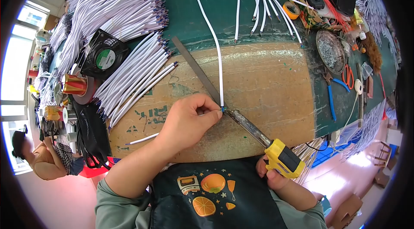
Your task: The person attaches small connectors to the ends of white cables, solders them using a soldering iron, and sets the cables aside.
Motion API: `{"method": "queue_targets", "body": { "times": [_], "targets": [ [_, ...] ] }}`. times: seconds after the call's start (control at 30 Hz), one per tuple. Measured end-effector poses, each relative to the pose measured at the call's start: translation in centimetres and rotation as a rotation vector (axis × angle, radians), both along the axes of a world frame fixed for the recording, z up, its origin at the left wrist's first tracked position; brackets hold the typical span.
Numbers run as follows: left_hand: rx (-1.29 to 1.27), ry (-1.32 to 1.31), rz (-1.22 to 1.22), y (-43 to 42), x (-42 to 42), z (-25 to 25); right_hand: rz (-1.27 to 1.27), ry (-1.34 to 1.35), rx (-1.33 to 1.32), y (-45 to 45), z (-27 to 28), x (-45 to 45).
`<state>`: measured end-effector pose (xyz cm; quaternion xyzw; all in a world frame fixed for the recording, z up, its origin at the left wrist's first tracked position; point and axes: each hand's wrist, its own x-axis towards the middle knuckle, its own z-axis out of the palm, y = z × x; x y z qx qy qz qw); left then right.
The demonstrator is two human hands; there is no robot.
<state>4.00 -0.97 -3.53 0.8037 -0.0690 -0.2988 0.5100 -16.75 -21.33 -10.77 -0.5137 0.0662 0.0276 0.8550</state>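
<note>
My left hand [185, 121] is closed in a pinch on the lower end of a white cable [217, 56], where small bluish wire ends show at the fingertips. The cable runs up and away across the worktable. My right hand [271, 172] grips a yellow-handled soldering gun [282, 158], low at the board's front edge. Its metal barrel slants up to the left, and the tip is at or very near the cable end; contact is too small to tell. Beneath both lies a worn brown board [267, 91]. A flat metal strip [196, 67] rests on it, reaching toward the pinched cable end.
Bundled white cables [133, 80] lie at left, with a black fan [103, 54] beside them. More cables [258, 4] hang over the far side. To the right are a round dish [331, 51], blue-handled pliers [332, 101] and orange-handled scissors [348, 77]. Another person [47, 158] sits far left.
</note>
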Motion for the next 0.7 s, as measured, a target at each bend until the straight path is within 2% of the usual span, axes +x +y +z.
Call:
{"method": "queue_targets", "body": {
  "times": [0.1, 0.4, 0.5, 0.7],
  "targets": [
    [-0.015, -0.004, 0.002, -0.02, 0.0, -0.03, 0.01, -0.017, -0.068, -0.07, 0.23, 0.28],
    [-0.039, -0.006, 0.008, 0.03, -0.04, -0.31, -0.017, -0.018, 0.02, 0.16, 0.02, 0.48],
    [-0.043, -0.012, 0.004, -0.04, -0.05, -0.19, 0.048, -0.032, 0.011, -0.16, -0.26, 0.35],
    [-0.056, 0.001, 0.024, -0.06, -0.1, -0.22, -0.026, -0.01, 0.068, 0.43, 0.5, 0.67]
  ]
}}
